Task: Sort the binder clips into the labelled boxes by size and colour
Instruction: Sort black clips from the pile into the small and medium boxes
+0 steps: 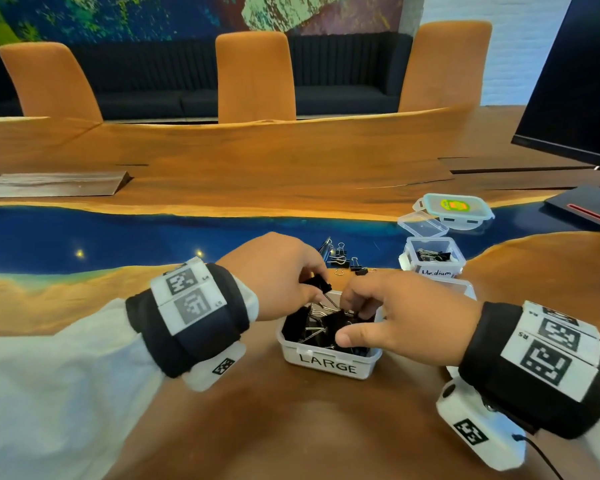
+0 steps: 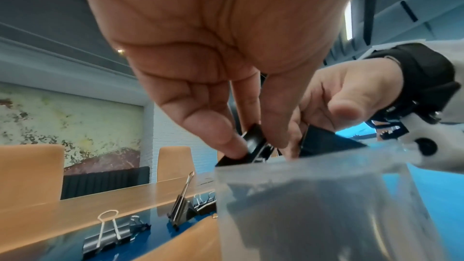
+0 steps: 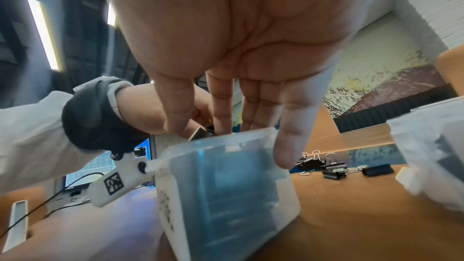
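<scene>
The clear box labelled LARGE (image 1: 329, 367) sits on the wooden table (image 1: 291, 427), heaped with black clips. Over its far-left corner the left hand (image 1: 278, 275) pinches a black binder clip (image 1: 316, 283) between thumb and fingertips. The right hand (image 1: 406, 317) reaches into the box with fingers curled down among the clips; whether they grip one cannot be told.

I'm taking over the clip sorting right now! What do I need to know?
Left hand pinches a black clip over the LARGE box.
Right hand reaches its fingers into that box; whether it grips anything is hidden.
Done: the LARGE box is heaped with black clips; the Medium box holds some.
Left: a few loose clips lie on the table behind the box.
</scene>
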Action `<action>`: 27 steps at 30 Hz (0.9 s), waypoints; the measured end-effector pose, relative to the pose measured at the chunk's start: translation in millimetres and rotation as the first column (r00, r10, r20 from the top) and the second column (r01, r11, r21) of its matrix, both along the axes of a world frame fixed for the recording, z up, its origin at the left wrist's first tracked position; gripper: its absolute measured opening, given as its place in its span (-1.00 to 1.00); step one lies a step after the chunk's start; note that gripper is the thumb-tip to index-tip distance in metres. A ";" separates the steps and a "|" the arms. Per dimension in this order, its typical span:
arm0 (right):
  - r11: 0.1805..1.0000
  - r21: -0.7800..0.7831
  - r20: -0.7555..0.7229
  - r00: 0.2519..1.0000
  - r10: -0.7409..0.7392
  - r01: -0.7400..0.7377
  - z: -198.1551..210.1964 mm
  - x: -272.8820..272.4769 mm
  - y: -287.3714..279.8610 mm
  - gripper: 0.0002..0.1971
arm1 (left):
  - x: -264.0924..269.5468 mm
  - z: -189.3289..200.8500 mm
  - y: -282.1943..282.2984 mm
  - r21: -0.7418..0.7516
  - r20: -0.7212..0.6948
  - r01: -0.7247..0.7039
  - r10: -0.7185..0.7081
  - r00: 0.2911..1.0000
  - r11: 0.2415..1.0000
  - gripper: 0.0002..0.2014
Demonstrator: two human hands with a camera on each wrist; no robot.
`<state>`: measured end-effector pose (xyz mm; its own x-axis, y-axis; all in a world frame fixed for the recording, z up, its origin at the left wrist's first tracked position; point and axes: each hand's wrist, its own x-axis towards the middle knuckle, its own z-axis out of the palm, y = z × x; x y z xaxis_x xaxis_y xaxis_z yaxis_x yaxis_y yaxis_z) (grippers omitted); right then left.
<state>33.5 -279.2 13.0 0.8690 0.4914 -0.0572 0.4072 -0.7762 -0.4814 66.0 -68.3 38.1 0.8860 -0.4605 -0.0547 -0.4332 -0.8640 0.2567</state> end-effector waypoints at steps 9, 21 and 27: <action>0.999 -0.040 0.042 0.999 -0.014 0.016 -0.1 -2.1 -3.1 -0.65 | 3.8 -5.7 -1.6 -0.055 -0.045 -0.031 0.029 0.999 0.998 -0.74; 0.989 -0.148 0.095 0.995 0.039 -0.024 -5.0 -1.3 -3.9 -0.41 | -10.7 -7.5 -1.3 0.354 0.062 0.059 -0.086 0.994 0.933 -0.78; 0.977 -0.206 0.061 0.996 0.064 -0.050 -3.2 0.5 -2.1 -0.45 | -2.7 5.6 9.7 0.215 -0.084 0.084 -0.068 0.994 0.973 -0.70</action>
